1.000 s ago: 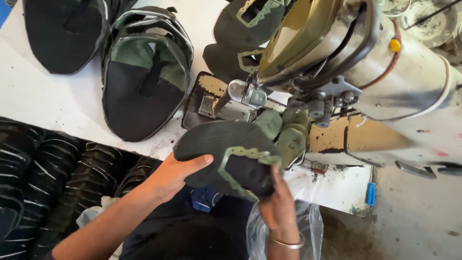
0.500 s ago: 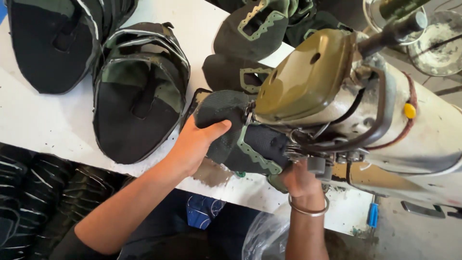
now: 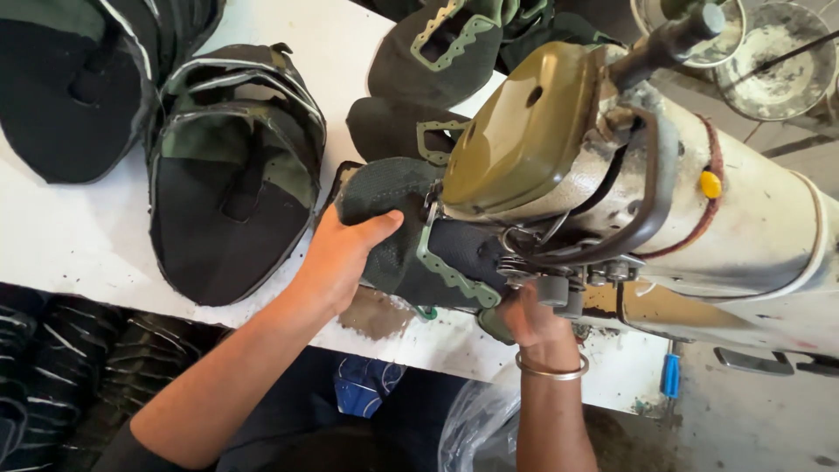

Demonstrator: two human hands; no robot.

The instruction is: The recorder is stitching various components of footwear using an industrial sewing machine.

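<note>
- Nearest the camera, below the sewing machine (image 3: 664,201), a crumpled clear plastic bag (image 3: 476,428) sits by the person's dark-clothed lap, and a stack of black ribbed shoe parts (image 3: 61,367) fills the lower shelf far to the machine's left.
- The white worktable (image 3: 79,253) carries the olive-and-cream industrial sewing machine; its front edge near the machine is scuffed, with a brown worn patch (image 3: 376,313) showing just left of the machine's base.
- A small blue-handled tool (image 3: 670,376) lies at the table edge beneath the machine.
- The left hand (image 3: 336,258) is clamped on the dark green mesh shoe upper with pale green trim (image 3: 411,236), thumb on top and fingers curled under, just left of the machine's head.
- The right hand (image 3: 533,319), a metal bangle on its wrist, is closed on the near end of the same upper directly under the machine's needle area; its fingertips are hidden by the work.
- The upper lies pressed against the machine's head, part of it tucked under the olive cover.
- Left of the machine, well apart from the hands, a pile of black-and-green flat shoe uppers (image 3: 232,175) rests on the table, with another black pile (image 3: 74,87) farther left.
- Beyond the machine's head, more green-trimmed uppers (image 3: 437,52) lie stacked at the table's far side.
- Farthest, behind the machine, stands a round grimy metal dish (image 3: 773,57).
</note>
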